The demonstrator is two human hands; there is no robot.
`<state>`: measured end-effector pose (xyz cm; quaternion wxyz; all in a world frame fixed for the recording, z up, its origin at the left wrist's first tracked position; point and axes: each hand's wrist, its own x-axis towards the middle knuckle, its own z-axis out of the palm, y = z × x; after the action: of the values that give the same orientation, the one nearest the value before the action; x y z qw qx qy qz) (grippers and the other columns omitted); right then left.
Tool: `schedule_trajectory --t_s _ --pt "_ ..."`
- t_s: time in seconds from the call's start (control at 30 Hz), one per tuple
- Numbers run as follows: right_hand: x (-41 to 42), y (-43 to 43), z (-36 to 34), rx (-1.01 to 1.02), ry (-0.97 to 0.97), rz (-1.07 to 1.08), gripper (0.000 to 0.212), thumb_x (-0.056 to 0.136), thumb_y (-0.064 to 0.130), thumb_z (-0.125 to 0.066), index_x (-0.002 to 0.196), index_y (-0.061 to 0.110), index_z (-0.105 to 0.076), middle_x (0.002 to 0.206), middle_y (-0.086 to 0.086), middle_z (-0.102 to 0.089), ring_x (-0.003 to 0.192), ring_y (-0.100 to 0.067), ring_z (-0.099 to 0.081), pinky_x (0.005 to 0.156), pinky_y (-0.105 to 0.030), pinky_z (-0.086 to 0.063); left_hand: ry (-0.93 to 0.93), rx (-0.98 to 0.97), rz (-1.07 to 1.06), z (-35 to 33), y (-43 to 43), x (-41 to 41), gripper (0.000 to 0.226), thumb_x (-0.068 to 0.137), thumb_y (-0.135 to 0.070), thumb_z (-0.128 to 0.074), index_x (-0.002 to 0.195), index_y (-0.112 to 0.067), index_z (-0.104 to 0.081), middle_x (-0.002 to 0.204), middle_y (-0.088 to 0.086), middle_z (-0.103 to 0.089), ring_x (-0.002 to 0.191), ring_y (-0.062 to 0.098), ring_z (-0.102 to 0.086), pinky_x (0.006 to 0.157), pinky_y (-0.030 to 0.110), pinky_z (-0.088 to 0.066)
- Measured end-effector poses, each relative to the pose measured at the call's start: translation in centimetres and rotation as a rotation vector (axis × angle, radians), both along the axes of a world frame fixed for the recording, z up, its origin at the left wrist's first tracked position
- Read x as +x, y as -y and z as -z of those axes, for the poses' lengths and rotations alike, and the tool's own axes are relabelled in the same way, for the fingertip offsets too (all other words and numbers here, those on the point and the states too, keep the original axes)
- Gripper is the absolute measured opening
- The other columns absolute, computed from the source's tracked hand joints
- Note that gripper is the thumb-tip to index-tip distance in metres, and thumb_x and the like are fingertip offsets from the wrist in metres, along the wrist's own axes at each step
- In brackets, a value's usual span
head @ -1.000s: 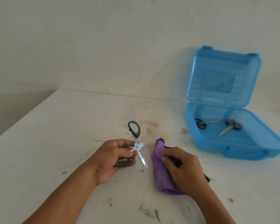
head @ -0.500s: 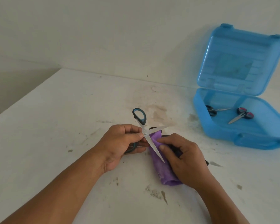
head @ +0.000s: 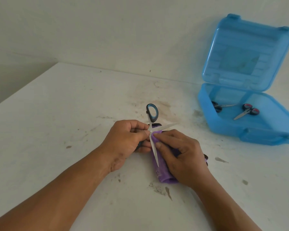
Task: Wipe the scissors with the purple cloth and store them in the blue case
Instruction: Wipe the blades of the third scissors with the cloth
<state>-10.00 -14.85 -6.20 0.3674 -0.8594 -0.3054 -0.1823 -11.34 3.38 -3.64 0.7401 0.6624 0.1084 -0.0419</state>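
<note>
Head view. The left hand (head: pixel 128 139) is closed around the lower handle of the scissors (head: pixel 151 130), thumb and forefinger pinched near the pivot; the teal-and-black upper handle loop stands free above the fist. The blades are spread wide: one points toward the viewer across the purple cloth (head: pixel 163 172), the other points right, toward the blue case (head: pixel 250 135). The right hand (head: pixel 178 155) is curled over the cloth, pressing a fold of it against the near blade just below the pivot. The cloth lies on the white, stained counter (head: pixel 73 122). The case stands open, well apart to the right, with two other pairs of scissors (head: pixel 245 111) lying in its tray.

Risks, as judged: with the blades open, a stroke of the cloth along the edge could nick the right fingertips (head: pixel 158 145); the exposed point could snag the fabric; a loose left grip would let the blades swing shut on the cloth.

No brand, label or legible writing shows on any item.
</note>
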Motion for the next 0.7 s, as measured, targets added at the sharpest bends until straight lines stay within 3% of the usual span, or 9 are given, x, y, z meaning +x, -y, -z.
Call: schedule_trajectory --t_s 0.13,0.3,0.43,0.57,0.7 --pt "0.2 0.5 -0.3 -0.017 0.002 -0.039 0.022 0.089 0.016 -0.072 0.110 0.019 -0.078 0.106 0.011 -0.073 0.097 0.002 -0.066 0.087 -0.010 -0.049 0.018 0.062 -0.004 0.2 0.2 0.0 0.011 0.092 0.000 -0.065 0.096 -0.007 -0.072 0.072 0.010 -0.072 0.058 0.016 -0.070 0.058 0.029 -0.060" --pt "0.5 -0.2 -0.1 0.018 0.053 -0.009 0.018 0.089 0.010 -0.072 0.105 0.016 -0.079 0.100 0.009 -0.071 0.091 0.002 -0.065 0.079 -0.007 -0.048 0.033 0.108 -0.012 0.4 0.4 0.3 0.010 0.092 -0.001 -0.064 0.097 -0.006 -0.072 0.071 0.010 -0.069 0.054 0.016 -0.068 0.054 0.026 -0.057" --pt "0.3 0.0 0.1 -0.112 0.080 -0.083 0.017 0.092 0.013 -0.067 0.104 0.016 -0.078 0.097 0.007 -0.069 0.086 0.000 -0.062 0.077 -0.008 -0.048 0.071 0.185 -0.034 0.6 0.4 0.1 0.010 0.091 -0.001 -0.065 0.095 -0.007 -0.072 0.069 0.008 -0.066 0.053 0.016 -0.068 0.054 0.027 -0.058" --pt "0.7 -0.7 0.2 -0.014 0.100 -0.007 0.015 0.091 0.007 -0.068 0.101 0.011 -0.079 0.093 0.001 -0.068 0.081 -0.008 -0.065 0.070 -0.020 -0.052 0.097 0.210 -0.037 0.7 0.7 0.5 0.012 0.092 -0.001 -0.065 0.092 -0.010 -0.072 0.064 0.003 -0.065 0.051 0.014 -0.069 0.053 0.026 -0.058" --pt "0.6 -0.3 0.6 -0.053 0.096 -0.100 0.016 0.091 0.007 -0.067 0.102 0.011 -0.078 0.091 -0.002 -0.066 0.080 -0.012 -0.064 0.069 -0.024 -0.052 0.094 0.223 -0.038 0.9 0.9 0.2 0.015 0.091 0.000 -0.065 0.090 -0.014 -0.072 0.061 0.001 -0.065 0.050 0.014 -0.069 0.053 0.026 -0.058"
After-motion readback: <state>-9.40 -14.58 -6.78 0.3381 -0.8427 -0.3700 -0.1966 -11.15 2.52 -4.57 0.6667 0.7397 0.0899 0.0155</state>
